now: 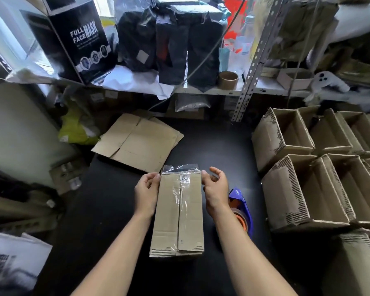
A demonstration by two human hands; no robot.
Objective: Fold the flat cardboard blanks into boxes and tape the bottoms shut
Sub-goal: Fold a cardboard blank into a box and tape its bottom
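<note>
Both bare forearms reaching forward, roughly parallel. Left hand (147,190) palm inward, fingers loosely curled, thumb tip forward. Right hand (215,188) mirrored opposite, fingers curved and relaxed, wrist straight.

One folded box (177,212) sits between two hands, left (146,192) and right (216,192). One tape dispenser (240,207) lies just right of the right hand. Beyond the fingers, perhaps two flat blanks (137,142); rightward, at least six open boxes (305,189).
</note>
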